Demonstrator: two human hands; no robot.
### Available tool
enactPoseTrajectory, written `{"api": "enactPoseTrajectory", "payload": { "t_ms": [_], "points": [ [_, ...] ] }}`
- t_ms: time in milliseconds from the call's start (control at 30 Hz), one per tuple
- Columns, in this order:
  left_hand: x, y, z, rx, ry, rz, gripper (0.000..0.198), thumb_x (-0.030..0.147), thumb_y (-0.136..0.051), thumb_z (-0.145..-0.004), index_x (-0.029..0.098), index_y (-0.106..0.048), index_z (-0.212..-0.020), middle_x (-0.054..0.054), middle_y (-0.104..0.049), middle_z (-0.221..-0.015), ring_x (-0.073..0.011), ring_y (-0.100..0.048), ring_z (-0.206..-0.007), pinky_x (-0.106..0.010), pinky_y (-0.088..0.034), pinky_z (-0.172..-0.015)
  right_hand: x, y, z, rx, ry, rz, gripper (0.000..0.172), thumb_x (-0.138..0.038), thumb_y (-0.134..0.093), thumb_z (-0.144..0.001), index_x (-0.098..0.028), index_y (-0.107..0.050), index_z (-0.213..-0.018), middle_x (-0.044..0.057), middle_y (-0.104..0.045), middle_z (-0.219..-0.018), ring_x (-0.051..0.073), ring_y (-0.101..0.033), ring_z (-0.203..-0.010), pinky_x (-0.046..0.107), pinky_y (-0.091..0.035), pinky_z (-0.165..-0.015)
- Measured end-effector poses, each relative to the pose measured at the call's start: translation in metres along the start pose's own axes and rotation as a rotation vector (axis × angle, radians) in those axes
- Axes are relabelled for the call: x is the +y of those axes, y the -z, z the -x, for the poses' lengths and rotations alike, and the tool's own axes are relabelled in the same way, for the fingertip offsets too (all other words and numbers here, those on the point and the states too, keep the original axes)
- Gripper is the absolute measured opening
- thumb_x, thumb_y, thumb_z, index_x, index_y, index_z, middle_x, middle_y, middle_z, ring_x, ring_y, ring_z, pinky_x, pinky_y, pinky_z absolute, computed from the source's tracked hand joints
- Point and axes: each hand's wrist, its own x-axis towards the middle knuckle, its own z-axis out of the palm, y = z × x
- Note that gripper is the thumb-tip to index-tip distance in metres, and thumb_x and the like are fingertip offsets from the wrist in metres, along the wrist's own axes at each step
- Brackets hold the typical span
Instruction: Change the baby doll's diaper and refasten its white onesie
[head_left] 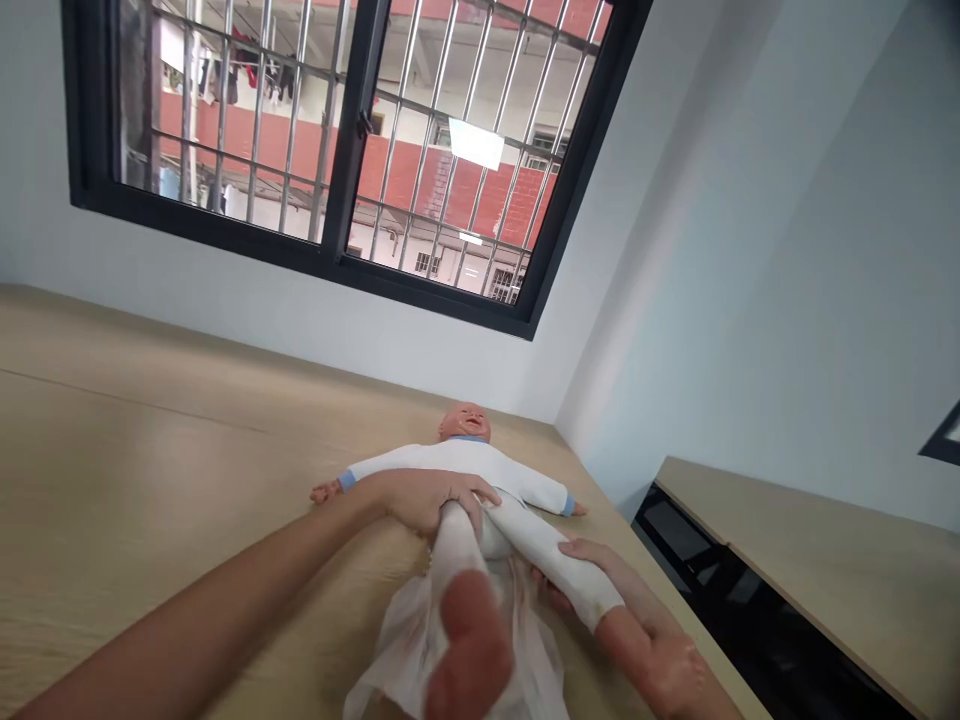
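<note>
A baby doll lies on its back on the wooden surface, head away from me and arms spread. It has a white top with blue collar and cuffs, and white leggings. My left hand is closed on the leggings near the top of the doll's leg on the left, its fingers partly hidden by that raised leg. The doll's other leg lies in my right hand, thumb above and fingers beneath. Both doll feet point toward me. Thin, sheer white material spreads under the legs.
The wooden tabletop reaches to the wall below a dark-framed barred window. To the right, past the table's edge, stands another wood-topped unit with a glossy black side. A white wall rises on the right.
</note>
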Motion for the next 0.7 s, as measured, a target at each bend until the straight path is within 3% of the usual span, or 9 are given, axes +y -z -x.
{"api": "enactPoseTrajectory", "payload": {
  "t_ms": [200, 300, 467, 600, 700],
  "points": [
    [0.015, 0.012, 0.028, -0.134, 0.107, -0.077, 0.054, -0.006, -0.059, -0.061, 0.028, -0.075, -0.101, 0.002, -0.032, -0.151, -0.0282, -0.037, -0.137, -0.036, -0.035, -0.113, -0.005, -0.001, -0.012, -0.167, -0.137, -0.180, 0.049, -0.036, -0.070, -0.071, -0.017, -0.056, -0.114, 0.004, -0.066, -0.075, 0.016, -0.061, -0.067, 0.022, -0.048, -0.062],
    [0.016, 0.008, 0.036, -0.128, 0.152, -0.073, 0.061, -0.011, -0.051, -0.057, 0.026, -0.076, -0.098, 0.003, -0.031, -0.152, -0.0285, -0.038, -0.136, -0.036, -0.038, -0.111, 0.002, 0.001, -0.016, -0.248, -0.110, -0.182, 0.050, -0.035, -0.069, -0.072, -0.019, -0.056, -0.118, 0.005, -0.065, -0.081, 0.017, -0.062, -0.069, 0.024, -0.048, -0.063],
    [0.012, -0.008, 0.043, -0.137, 0.233, -0.193, 0.063, -0.008, -0.043, -0.056, 0.030, -0.076, -0.094, 0.011, -0.022, -0.156, -0.0269, -0.027, -0.142, -0.043, -0.032, -0.114, 0.017, 0.006, -0.029, -0.373, -0.041, -0.116, 0.061, -0.027, -0.069, -0.068, -0.015, -0.054, -0.126, 0.007, -0.065, -0.101, 0.018, -0.061, -0.084, 0.026, -0.048, -0.072],
    [0.021, -0.019, 0.046, -0.089, 0.290, -0.246, 0.054, -0.006, -0.043, -0.059, 0.028, -0.076, -0.086, 0.012, -0.027, -0.155, -0.0249, -0.034, -0.137, -0.044, -0.029, -0.116, 0.022, 0.011, -0.040, -0.394, -0.042, -0.034, 0.066, -0.025, -0.068, -0.068, -0.017, -0.053, -0.132, 0.006, -0.063, -0.115, 0.021, -0.059, -0.098, 0.027, -0.046, -0.081],
    [0.034, -0.028, 0.046, 0.006, 0.330, -0.204, 0.047, -0.002, -0.042, -0.072, 0.029, -0.076, -0.084, 0.010, -0.040, -0.148, -0.0205, -0.038, -0.134, -0.039, -0.028, -0.114, 0.022, 0.014, -0.042, -0.409, -0.100, 0.027, 0.071, -0.028, -0.071, -0.066, -0.018, -0.052, -0.134, 0.007, -0.063, -0.118, 0.024, -0.058, -0.103, 0.029, -0.046, -0.084]
  ]
}}
